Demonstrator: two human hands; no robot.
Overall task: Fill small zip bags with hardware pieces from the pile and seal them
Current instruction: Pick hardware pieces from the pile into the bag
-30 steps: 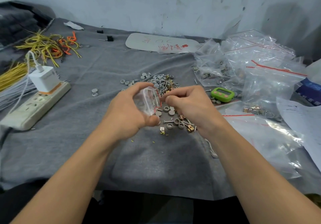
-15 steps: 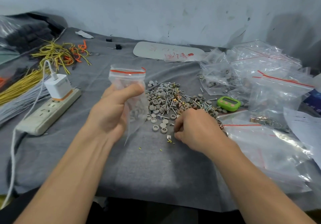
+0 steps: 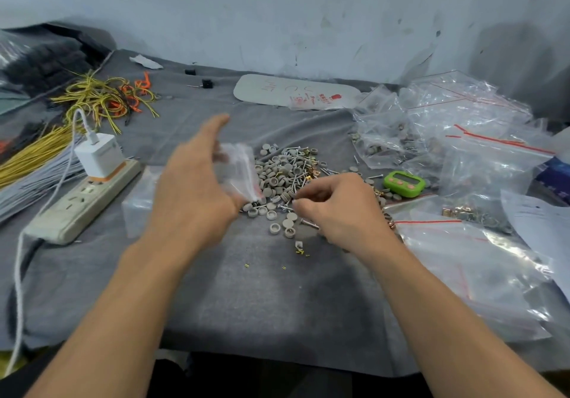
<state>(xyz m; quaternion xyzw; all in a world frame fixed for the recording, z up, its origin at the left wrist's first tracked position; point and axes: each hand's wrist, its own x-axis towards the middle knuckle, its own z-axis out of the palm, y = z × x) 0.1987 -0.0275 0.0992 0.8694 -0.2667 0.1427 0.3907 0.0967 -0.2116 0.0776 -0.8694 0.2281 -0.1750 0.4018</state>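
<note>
Picking from the pile (image 3: 287, 172) seems the step now: mid-frame, the left hand (image 3: 191, 187) grips the small bag (image 3: 239, 170) beside it, the right hand (image 3: 336, 203) digs in with curled fingers, holding what I cannot tell; next it must feed the bag.

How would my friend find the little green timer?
Start at the grey cloth, then the heap of clear plastic bags on its right. At the heap's near-left edge lies a small rounded green timer with pink buttons. Nothing nearby is green.
</note>
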